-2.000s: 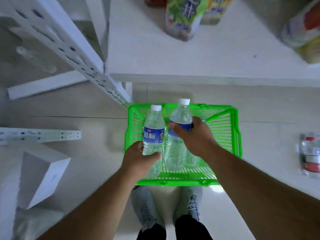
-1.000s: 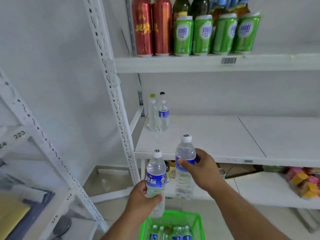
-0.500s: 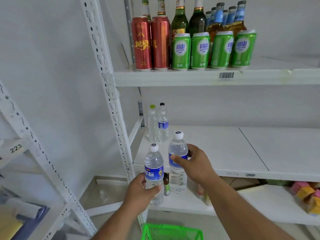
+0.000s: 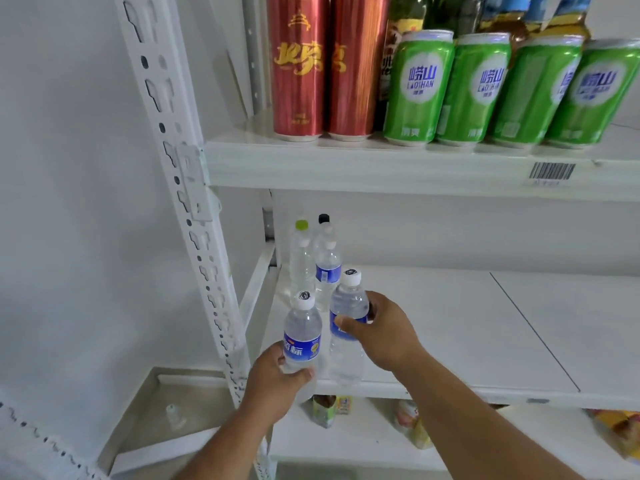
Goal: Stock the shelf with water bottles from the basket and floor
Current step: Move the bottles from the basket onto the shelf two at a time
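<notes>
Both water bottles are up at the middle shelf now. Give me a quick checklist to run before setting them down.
1. Left hand grips the clear blue-labelled water bottle: ok.
2. Right hand grips the taller clear white-capped water bottle: ok.
3. Both caps on: ok.
4. Bare space on the white middle shelf board to the right of the two clear bottles standing at the back corner: ok.
5. Held bottles' bases past the shelf's front edge: cannot tell.
</notes>
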`<state>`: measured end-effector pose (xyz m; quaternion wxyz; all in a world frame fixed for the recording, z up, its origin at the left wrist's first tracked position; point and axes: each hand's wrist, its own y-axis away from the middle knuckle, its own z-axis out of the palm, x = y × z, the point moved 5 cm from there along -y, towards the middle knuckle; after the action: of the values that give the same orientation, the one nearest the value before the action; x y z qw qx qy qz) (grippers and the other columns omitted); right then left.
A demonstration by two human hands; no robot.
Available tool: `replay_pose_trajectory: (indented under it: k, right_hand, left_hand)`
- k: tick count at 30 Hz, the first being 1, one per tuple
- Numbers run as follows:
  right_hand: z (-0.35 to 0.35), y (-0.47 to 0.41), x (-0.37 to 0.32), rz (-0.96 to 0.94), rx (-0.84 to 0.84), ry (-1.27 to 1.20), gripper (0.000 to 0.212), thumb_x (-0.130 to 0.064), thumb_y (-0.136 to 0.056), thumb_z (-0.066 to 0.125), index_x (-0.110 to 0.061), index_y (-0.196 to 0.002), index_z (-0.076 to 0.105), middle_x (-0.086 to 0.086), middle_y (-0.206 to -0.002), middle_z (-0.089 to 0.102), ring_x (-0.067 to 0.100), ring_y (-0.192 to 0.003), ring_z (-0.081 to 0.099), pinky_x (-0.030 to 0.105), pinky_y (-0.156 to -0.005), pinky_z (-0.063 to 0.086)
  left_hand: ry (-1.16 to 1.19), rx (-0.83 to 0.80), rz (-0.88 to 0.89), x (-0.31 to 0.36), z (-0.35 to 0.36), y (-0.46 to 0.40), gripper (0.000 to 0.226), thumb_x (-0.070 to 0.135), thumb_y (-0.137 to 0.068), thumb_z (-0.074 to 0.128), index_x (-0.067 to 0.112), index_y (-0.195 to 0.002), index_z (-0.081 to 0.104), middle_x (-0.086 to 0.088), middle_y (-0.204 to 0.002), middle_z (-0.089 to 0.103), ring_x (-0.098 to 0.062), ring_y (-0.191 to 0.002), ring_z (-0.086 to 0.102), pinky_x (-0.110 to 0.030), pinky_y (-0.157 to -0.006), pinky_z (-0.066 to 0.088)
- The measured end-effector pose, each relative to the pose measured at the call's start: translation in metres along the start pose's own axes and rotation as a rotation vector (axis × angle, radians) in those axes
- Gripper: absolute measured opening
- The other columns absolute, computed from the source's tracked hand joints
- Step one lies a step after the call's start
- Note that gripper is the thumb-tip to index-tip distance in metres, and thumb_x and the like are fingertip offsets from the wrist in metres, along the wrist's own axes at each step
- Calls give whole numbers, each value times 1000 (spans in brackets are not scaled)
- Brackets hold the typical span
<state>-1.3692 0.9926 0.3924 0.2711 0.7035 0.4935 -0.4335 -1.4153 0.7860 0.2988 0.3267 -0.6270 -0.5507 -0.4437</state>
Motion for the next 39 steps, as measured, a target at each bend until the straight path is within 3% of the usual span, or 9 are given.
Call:
replay_pose_trajectory:
  k: [3, 10, 15, 23, 26, 30, 33, 36, 39]
  right_hand:
    - [13, -23, 5, 12, -2, -24, 25, -38, -74, 76, -40, -96, 65, -23, -85, 69, -5, -76, 62, 18, -65, 44]
    - [35, -73, 21, 25, -6, -74, 23, -33, -73, 76, -41, -91, 65, -17, -85, 70, 8, -80, 65, 25, -70, 53]
    - [47, -102, 35, 69, -9, -119, 26, -27, -74, 79, -43, -87, 64, -18, -84, 71, 7, -81, 67, 20, -69, 52]
    - [55, -127, 43, 72, -14, -158, 20, -23, -73, 73, -29, -91, 67, -11, -83, 71, 6, -71, 64, 16, -63, 49]
    - [55, -131, 45, 60, -1, -155, 22, -20, -75, 75, -29, -93, 66, -14, -85, 71, 6, -78, 64, 11, -60, 48]
    - [58, -133, 47, 64, -16, -147, 29, -23, -75, 77, -36, -97, 64, -21, -88, 69, -5, -82, 62, 9, -63, 46]
    - [60, -132, 47, 54, -25, -115, 39, -24, -77, 79, -43, -104, 58, -25, -95, 66, -15, -86, 59, 5, -64, 41]
    - [61, -128, 52, 72, -25, -109, 47, -27, -79, 80, -39, -118, 57, -23, -105, 65, -14, -91, 59, 4, -69, 40]
    - [61, -125, 57, 106, -32, -89, 49, -31, -80, 79, -35, -122, 55, -27, -102, 64, -12, -96, 60, 1, -66, 40]
  left_hand:
    - [1, 7, -15, -5, 4, -29, 37, 32, -65, 87, 47, -83, 58, 26, -83, 62, 18, -83, 57, -4, -59, 36]
    - [-27, 23, -52, -12, 12, -89, 52, 34, -65, 85, 36, -111, 61, 14, -105, 63, -9, -102, 58, -27, -86, 46]
    - [18, 26, -50, -11, 18, -122, 45, 23, -66, 88, 38, -99, 60, 19, -95, 64, 2, -91, 56, -15, -73, 40]
    - [44, 10, -32, -9, 31, -155, 44, 13, -67, 86, 43, -87, 60, 33, -88, 62, 26, -81, 55, 2, -59, 40]
    - [52, 1, -28, -9, 33, -164, 43, 13, -69, 85, 38, -95, 62, 25, -96, 65, 16, -88, 59, -2, -65, 41]
    - [60, -9, -26, -11, 35, -169, 54, 14, -73, 84, 24, -121, 60, 9, -112, 63, -9, -106, 56, -23, -84, 42]
    - [68, -30, -29, -14, 37, -171, 56, 13, -74, 83, 25, -121, 56, 14, -110, 59, -5, -99, 55, -24, -86, 42]
    - [49, -63, -25, -16, 38, -170, 53, 16, -74, 83, 36, -113, 52, 26, -102, 57, 15, -88, 51, -16, -79, 42]
    - [7, -94, -21, -18, 38, -166, 54, 19, -74, 83, 41, -112, 52, 24, -107, 58, 10, -93, 54, -18, -82, 43]
